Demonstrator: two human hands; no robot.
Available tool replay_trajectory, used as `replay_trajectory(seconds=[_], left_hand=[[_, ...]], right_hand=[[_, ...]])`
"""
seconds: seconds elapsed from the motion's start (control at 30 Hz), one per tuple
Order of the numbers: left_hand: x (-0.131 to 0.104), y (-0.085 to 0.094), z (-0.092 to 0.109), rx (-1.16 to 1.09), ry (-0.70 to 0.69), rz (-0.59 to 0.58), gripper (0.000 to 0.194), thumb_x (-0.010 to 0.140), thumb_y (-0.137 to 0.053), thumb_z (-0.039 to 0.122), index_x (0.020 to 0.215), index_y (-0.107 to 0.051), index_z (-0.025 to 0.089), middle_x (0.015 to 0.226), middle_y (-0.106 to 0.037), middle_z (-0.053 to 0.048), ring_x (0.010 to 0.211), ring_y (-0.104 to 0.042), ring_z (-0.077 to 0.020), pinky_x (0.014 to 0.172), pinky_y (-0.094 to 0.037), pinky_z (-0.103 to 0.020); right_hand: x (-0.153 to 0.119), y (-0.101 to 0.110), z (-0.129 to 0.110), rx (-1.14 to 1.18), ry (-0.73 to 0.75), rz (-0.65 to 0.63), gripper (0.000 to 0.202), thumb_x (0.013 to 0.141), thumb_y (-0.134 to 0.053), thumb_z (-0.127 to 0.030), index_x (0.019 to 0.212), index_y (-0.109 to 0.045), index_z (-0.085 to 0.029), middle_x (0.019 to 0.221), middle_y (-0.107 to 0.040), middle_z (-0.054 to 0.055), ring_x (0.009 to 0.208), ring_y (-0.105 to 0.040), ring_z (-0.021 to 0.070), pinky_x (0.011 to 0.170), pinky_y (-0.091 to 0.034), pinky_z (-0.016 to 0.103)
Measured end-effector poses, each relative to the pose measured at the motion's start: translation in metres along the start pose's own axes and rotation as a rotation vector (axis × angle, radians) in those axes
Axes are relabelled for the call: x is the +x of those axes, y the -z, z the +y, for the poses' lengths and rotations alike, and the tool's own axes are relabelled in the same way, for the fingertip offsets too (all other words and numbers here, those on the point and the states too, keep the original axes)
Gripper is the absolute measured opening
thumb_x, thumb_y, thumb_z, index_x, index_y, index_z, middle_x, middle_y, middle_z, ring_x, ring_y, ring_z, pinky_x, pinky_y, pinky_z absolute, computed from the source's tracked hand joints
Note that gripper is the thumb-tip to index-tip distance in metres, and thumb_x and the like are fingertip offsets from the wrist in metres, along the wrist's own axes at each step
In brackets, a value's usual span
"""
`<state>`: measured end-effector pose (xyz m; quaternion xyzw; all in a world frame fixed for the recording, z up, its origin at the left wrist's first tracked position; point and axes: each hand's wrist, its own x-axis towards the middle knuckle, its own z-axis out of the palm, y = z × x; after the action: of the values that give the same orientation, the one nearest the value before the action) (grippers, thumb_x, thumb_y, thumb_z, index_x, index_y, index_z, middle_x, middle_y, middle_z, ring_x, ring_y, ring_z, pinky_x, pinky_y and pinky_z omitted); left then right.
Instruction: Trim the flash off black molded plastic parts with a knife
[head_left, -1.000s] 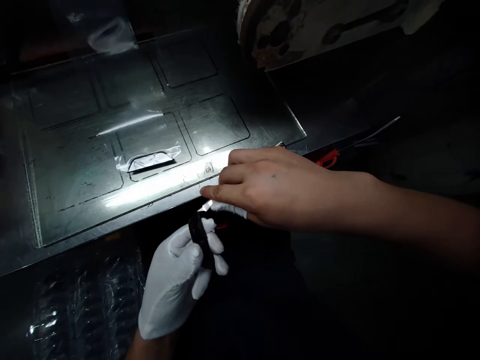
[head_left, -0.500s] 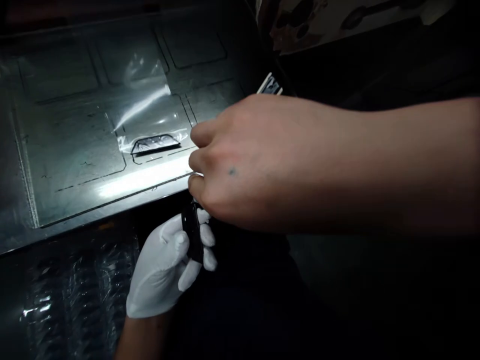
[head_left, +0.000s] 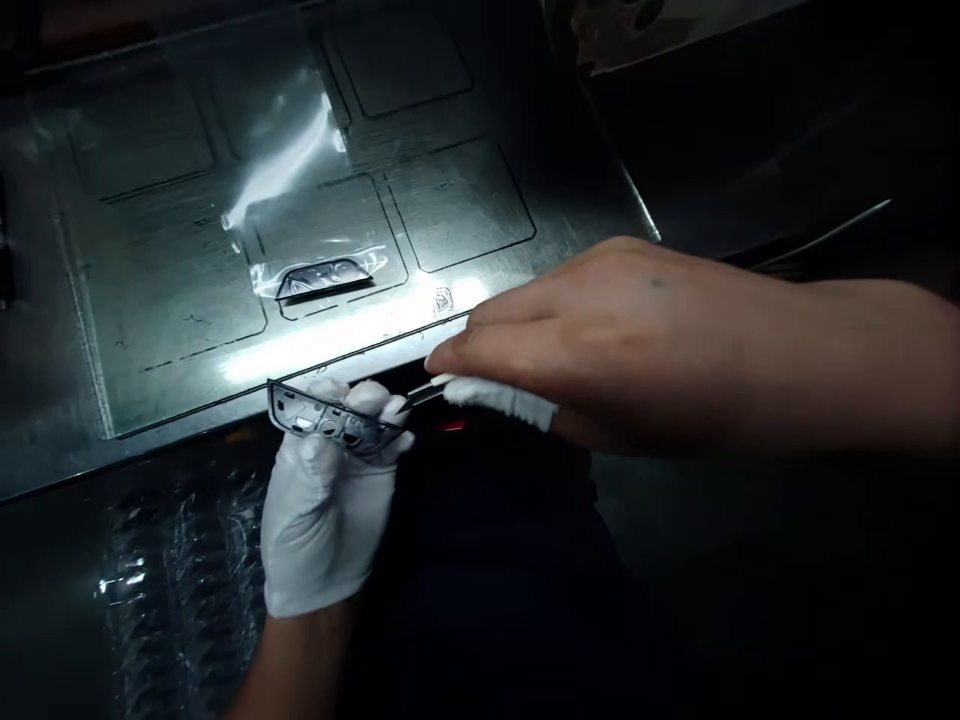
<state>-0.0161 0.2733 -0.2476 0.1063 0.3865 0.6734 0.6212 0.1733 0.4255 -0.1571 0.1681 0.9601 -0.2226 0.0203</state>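
Note:
My left hand (head_left: 330, 520), in a white glove, is closed around a dark trapezoid plastic part (head_left: 298, 410). The part's inner side, with small holes and ribs, faces up. My right hand (head_left: 555, 330) has a bare back, with white cloth on the thumb side. Its fingers pinch a thin pointed tool (head_left: 426, 392), whose tip lies close to the part's right end; whether they touch I cannot tell. Most of the tool is hidden by the hand. On the table, a similar dark part (head_left: 325, 280) lies partly covered by clear plastic film (head_left: 277, 180).
A metal table (head_left: 465, 205) marked with black outlines carries a bright light reflection along its front edge. Below it at left is a clear tray (head_left: 180, 590) with rows of pockets. A thin pale rod or wire (head_left: 832, 235) sticks out beyond my right wrist.
My left hand has turned the part from upright to lengthwise, inner side showing. My right hand has drawn back to the right, and the pointed tool now shows. The view has shifted slightly.

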Motion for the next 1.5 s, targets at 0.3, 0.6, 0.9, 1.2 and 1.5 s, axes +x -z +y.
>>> replay_trajectory(seconds=[0.3,0.6,0.9,1.2,1.5], left_hand=[[0.000,-0.013,-0.004,0.061,-0.038,0.056,0.026,0.086,-0.084,0.033,0.109,-0.074,0.028,0.103,-0.074,0.002,0.098,-0.072,-0.0146,0.086,-0.064,-0.024],[-0.002,-0.014,-0.003,0.149,-0.103,0.083,0.024,0.087,-0.083,0.029,0.110,-0.074,0.024,0.104,-0.075,0.001,0.098,-0.073,-0.0153,0.092,-0.064,-0.027],[-0.002,-0.015,-0.002,0.245,-0.092,0.096,0.021,0.090,-0.080,0.030,0.110,-0.075,0.024,0.105,-0.077,-0.001,0.095,-0.075,-0.0173,0.086,-0.064,-0.027],[-0.006,-0.022,-0.004,0.355,-0.285,0.122,0.023,0.088,-0.082,0.027,0.110,-0.076,0.026,0.104,-0.077,0.002,0.101,-0.071,-0.0188,0.099,-0.061,-0.035],[-0.006,-0.023,-0.006,0.335,-0.320,0.156,0.022,0.085,-0.085,0.026,0.105,-0.076,0.026,0.102,-0.076,0.002,0.103,-0.071,-0.0180,0.105,-0.057,-0.034]], right_hand=[[0.006,-0.004,-0.006,-0.181,-0.022,-0.121,0.040,0.087,-0.052,-0.004,0.113,-0.076,-0.022,0.085,-0.074,0.003,0.066,-0.063,0.0193,0.052,-0.035,0.033],[0.002,-0.011,-0.006,-0.097,-0.035,-0.085,0.030,0.097,-0.049,-0.011,0.108,-0.075,-0.019,0.079,-0.070,0.004,0.082,-0.066,0.0214,0.071,-0.047,0.037],[-0.003,-0.009,-0.009,-0.158,-0.039,-0.119,0.021,0.092,-0.055,-0.011,0.097,-0.073,-0.019,0.070,-0.065,0.003,0.062,-0.057,0.0167,0.062,-0.041,0.034],[-0.006,-0.013,-0.016,-0.194,-0.028,-0.024,0.026,0.096,-0.049,-0.013,0.102,-0.073,-0.019,0.075,-0.067,0.005,0.057,-0.049,0.0152,0.054,-0.030,0.033],[-0.010,-0.017,-0.022,-0.137,-0.023,0.047,0.032,0.097,-0.045,-0.010,0.106,-0.075,-0.018,0.081,-0.072,0.005,0.065,-0.059,0.0176,0.061,-0.039,0.032]])
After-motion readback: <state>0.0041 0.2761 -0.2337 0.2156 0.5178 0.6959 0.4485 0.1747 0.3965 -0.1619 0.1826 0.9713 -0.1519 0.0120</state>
